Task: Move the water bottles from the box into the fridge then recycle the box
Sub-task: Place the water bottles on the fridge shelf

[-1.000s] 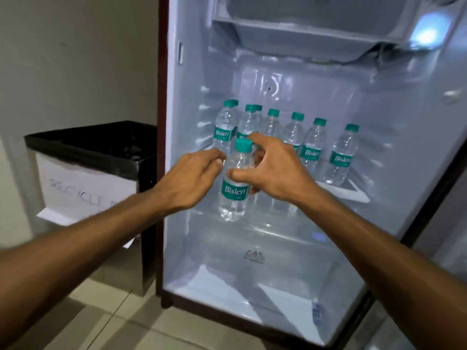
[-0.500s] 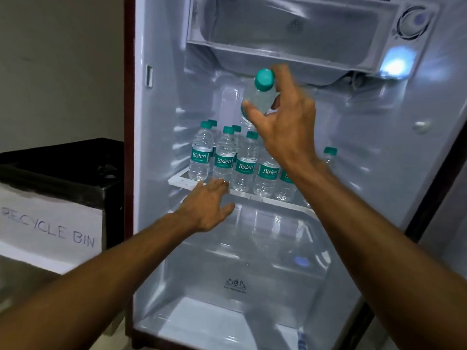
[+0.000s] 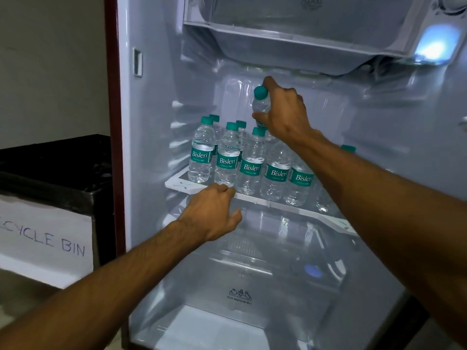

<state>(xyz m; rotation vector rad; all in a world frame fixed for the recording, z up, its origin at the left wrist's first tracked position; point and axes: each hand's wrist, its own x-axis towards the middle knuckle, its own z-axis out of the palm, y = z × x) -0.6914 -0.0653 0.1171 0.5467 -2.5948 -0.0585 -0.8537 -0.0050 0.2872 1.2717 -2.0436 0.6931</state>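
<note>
The fridge [image 3: 156, 137] stands open in front of me. My right hand [image 3: 283, 114] grips a clear water bottle with a teal cap [image 3: 260, 99] and holds it up inside, above the rows of bottles. Several Bisleri water bottles [image 3: 227, 160] stand upright on the white-edged glass shelf [image 3: 285, 204]. My left hand [image 3: 214, 213] rests with relaxed fingers at the shelf's front edge, just below the front bottles, and holds nothing. The box is not in view.
A black bin [image 3: 58, 173] with a white "RECYCLE BIN" label [image 3: 45, 241] stands left of the fridge. A freezer tray [image 3: 290, 29] hangs above the bottles. A clear crisper drawer [image 3: 240, 286] sits below the shelf. The fridge light [image 3: 434, 46] glows at top right.
My left hand let go of the bottle and dropped to the shelf's front edge. My right hand lifted the bottle, then carried it deeper in, over the standing bottles.
</note>
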